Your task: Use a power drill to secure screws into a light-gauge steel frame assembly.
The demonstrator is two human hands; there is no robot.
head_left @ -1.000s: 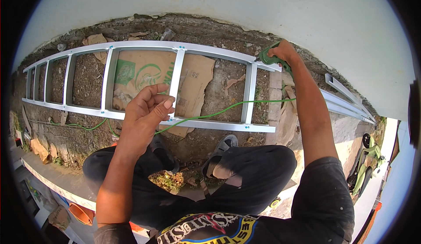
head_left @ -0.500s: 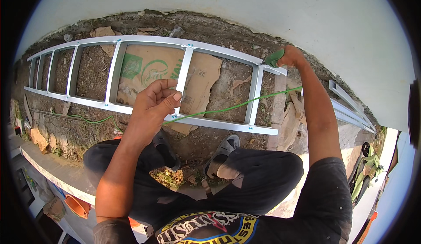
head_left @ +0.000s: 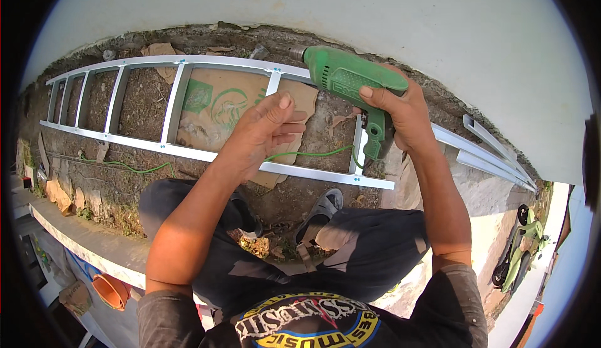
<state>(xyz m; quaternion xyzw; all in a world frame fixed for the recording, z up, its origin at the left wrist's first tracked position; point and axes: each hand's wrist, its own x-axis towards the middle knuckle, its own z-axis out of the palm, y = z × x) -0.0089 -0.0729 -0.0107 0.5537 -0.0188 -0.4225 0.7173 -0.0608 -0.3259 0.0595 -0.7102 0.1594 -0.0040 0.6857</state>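
My right hand [head_left: 400,113] grips a green electric drill [head_left: 350,79] by its handle, lifted above the metal ladder-shaped frame [head_left: 188,151], the bit pointing left near the frame's far rail. My left hand [head_left: 266,129] hovers over the frame's near rail with fingers pinched together; whether something small sits between them cannot be seen. The drill's green cord [head_left: 307,155] runs under my left hand and along the ground to the left. The frame lies on dirt with brown sacks [head_left: 219,107] under it.
A white wall [head_left: 375,16] rises just behind the frame. Loose metal channel pieces [head_left: 488,148] lie at the right. My legs and a sandal [head_left: 322,210] are below the frame. An orange bucket [head_left: 113,290] and a parked scooter [head_left: 519,248] sit lower down.
My right hand has picked the green drill up from the right end of the frame and brought it left over the frame. My left hand stayed pinched near the near rail.
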